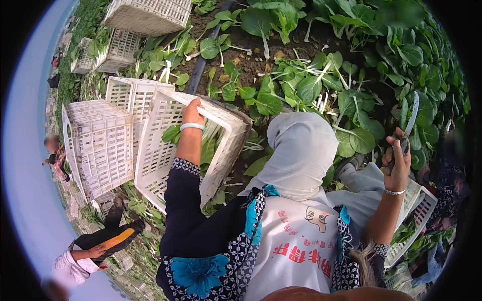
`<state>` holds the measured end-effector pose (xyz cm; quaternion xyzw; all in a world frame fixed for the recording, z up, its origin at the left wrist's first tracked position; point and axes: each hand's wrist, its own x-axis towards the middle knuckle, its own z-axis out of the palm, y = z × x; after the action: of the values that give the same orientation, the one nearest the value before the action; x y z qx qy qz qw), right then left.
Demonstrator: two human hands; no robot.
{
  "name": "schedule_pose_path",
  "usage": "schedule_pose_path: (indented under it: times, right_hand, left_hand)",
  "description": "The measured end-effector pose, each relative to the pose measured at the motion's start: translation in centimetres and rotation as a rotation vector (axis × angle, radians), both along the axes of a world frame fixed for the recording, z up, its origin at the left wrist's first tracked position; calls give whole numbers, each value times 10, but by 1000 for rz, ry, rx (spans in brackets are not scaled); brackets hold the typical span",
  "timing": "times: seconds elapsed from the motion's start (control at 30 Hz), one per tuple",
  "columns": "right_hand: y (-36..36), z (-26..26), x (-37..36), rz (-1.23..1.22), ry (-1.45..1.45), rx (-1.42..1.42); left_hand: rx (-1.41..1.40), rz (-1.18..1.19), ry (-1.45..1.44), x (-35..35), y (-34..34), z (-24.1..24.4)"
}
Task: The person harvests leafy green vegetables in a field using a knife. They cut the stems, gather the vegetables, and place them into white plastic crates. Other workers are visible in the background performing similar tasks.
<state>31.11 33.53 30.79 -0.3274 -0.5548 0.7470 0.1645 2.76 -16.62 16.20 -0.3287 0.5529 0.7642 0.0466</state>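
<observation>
My left hand (193, 113) grips the rim of a white slatted plastic crate (226, 158), which is tilted on its side with its mouth towards me. Leafy greens (208, 150) lie inside it, partly hidden by my forearm. Out to the right, my right hand (397, 163) holds a curved harvesting knife (413, 113) by its dark handle, blade pointing up and away. Cut greens with white stems (314, 84) lie on the soil beyond my knee, between the two hands.
Several white crates stand at left, including an empty-looking one (99, 146) and one filled with greens (116, 50). A dark hose (203, 62) runs along the soil. Uncut plants (421, 71) grow at right. Behind my right arm sits another crate (414, 222). Other people (81, 259) are nearby.
</observation>
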Motion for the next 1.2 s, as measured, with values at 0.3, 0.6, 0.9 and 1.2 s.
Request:
schedule_pose_path:
  times: [0.3, 0.6, 0.9, 1.2]
  right_hand:
    - [11, 36, -6, -129, 94, 59]
    - [63, 28, 84, -539, 95, 67]
    - [29, -165, 239, -736, -322, -293]
    - [107, -273, 233, -658, -327, -219]
  left_hand:
    - [97, -102, 96, -171, 123, 2]
    - [-728, -551, -186, -320, 223, -19]
    - [-1124, -1379, 1018, -47, 446, 42]
    - [-743, -2491, 1572, 311, 594, 22]
